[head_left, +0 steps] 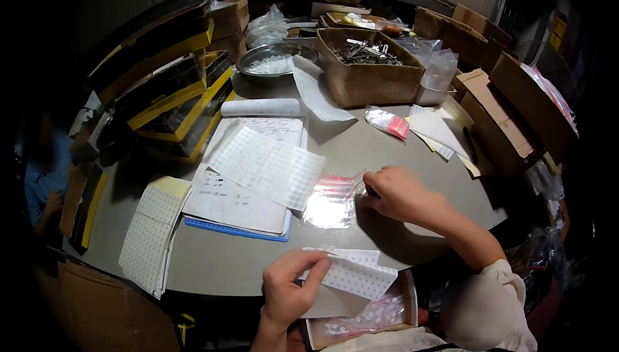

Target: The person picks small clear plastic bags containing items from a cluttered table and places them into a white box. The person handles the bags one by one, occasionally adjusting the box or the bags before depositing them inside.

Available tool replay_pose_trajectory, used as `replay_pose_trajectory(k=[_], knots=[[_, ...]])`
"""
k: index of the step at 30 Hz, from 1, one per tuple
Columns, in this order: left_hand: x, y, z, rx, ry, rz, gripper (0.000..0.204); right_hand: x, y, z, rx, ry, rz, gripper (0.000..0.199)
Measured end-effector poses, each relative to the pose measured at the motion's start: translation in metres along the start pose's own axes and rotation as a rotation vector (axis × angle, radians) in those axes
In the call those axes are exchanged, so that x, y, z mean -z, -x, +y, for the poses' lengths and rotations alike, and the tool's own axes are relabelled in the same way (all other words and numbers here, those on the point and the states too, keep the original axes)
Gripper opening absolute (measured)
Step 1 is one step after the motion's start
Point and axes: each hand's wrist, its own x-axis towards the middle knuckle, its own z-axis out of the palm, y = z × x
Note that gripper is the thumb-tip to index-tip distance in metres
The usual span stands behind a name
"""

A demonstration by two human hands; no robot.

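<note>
In my left hand a folded white sheet of small round stickers is pinched between thumb and fingers, over the table's near edge. My right hand is closed at the right side of a pile of clear zip bags with red strips. Its fingertips pinch the edge of one bag, which tilts up from the pile; the fingers partly hide the grip. Below my left hand, an open box near my lap holds bags of small white round pieces.
Left of the bags, a loose sticker sheet lies over papers on a blue clipboard. More sticker sheets stack at left. Behind stand a metal bowl and a carton of metal parts. Black-and-yellow boxes and cartons flank the table.
</note>
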Motion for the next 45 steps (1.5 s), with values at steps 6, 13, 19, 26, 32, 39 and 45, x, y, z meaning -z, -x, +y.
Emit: replay_pose_trajectory(k=[6,13,19,26,32,39,45], knots=[[0.007,-0.001,0.005,-0.088,-0.027,-0.118,0.011,0.015,0.019,-0.05,0.278,-0.679,-0.141,0.032],[0.01,0.001,0.002,-0.101,-0.063,-0.118,0.008,0.015,0.025,-0.073,0.373,-0.424,-0.073,0.023],[0.007,0.001,-0.001,-0.017,-0.003,-0.128,0.009,0.003,0.043,-0.072,0.583,-0.209,0.16,0.026],[0.004,0.001,-0.007,0.007,0.019,-0.093,0.009,0.023,0.034,0.033,0.026,-0.359,0.166,0.025],[0.003,-0.004,-0.001,-0.015,-0.017,-0.11,0.009,0.021,0.029,0.08,-0.1,-0.015,-0.077,0.021],[0.004,-0.002,-0.002,-0.025,-0.019,-0.091,0.009,0.021,0.02,0.065,-0.365,0.446,-0.134,0.02],[0.004,-0.001,0.0,0.002,0.005,-0.076,0.009,0.034,0.022,0.058,0.063,-0.055,-0.007,0.018]])
